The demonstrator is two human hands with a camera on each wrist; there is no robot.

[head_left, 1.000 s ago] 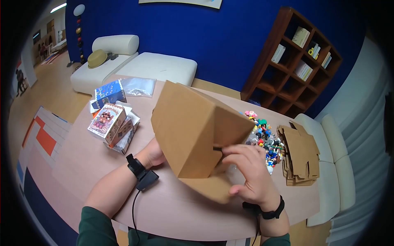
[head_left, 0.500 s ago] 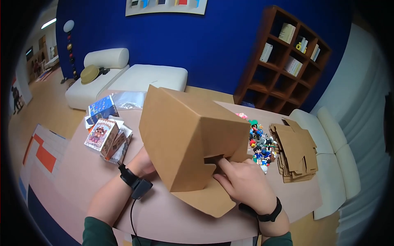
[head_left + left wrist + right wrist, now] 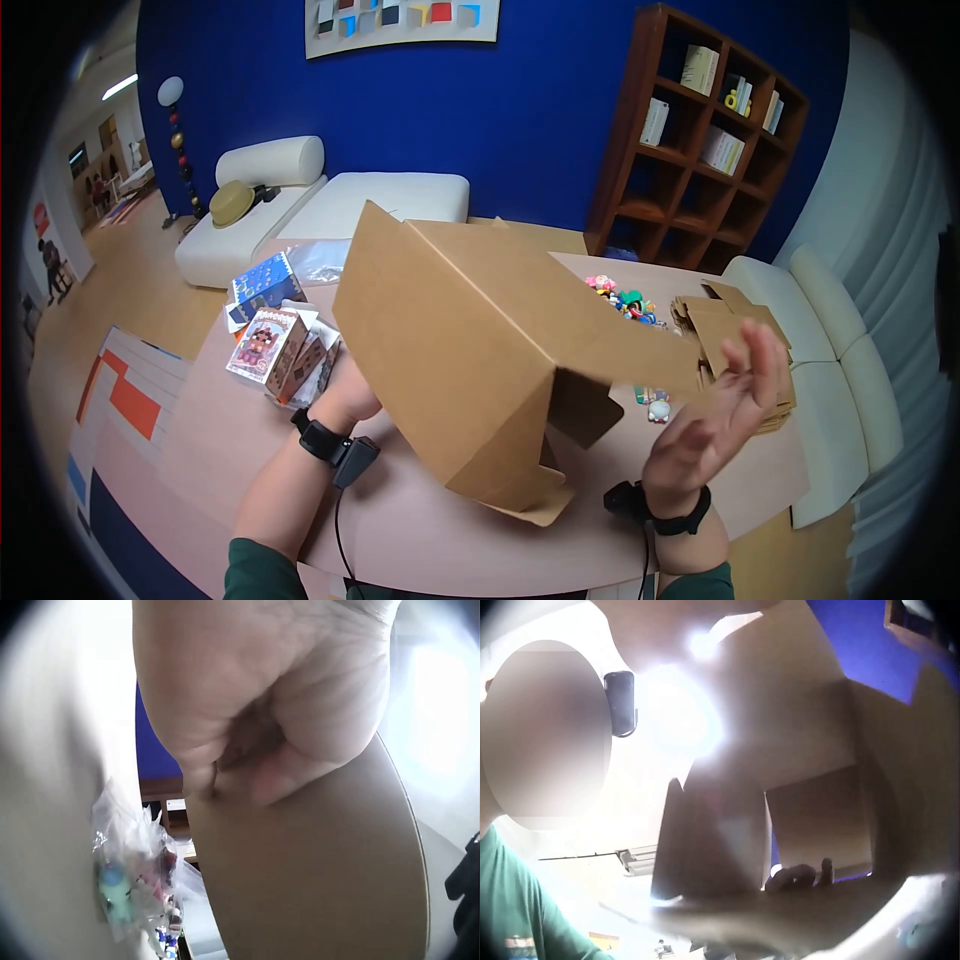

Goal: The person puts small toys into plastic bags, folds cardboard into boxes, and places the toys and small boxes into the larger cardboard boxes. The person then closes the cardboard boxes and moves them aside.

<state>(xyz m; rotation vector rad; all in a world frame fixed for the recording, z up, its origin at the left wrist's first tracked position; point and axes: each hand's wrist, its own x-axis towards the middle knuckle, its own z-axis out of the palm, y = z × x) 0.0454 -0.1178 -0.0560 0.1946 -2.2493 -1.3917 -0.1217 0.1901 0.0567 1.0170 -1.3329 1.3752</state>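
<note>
A large brown cardboard box point(image 3: 450, 350) is tilted over the table point(image 3: 420, 550), its opening turned toward my right side. One flap point(image 3: 630, 350) sticks out to the right, and smaller flaps hang at the lower edge. My left hand point(image 3: 355, 392) grips the box from its left side; in the left wrist view, thumb and fingers pinch the cardboard point(image 3: 315, 862). The box hides those fingertips in the head view, though dark fingers point(image 3: 799, 877) show through the opening in the right wrist view. Raised beside the flap, my right hand point(image 3: 715, 420) holds nothing, its fingers extended.
Small printed boxes point(image 3: 262, 345) and a blue box point(image 3: 265, 283) are piled at the left, near a clear plastic bag point(image 3: 320, 262). Small toy figures point(image 3: 628, 302) lie behind the flap. Flattened cardboard boxes point(image 3: 775, 418) are stacked at the right edge.
My right hand has left the inside of the box opening and moved out to the right. The upper flap has swung outward. The left hand keeps its grip.
</note>
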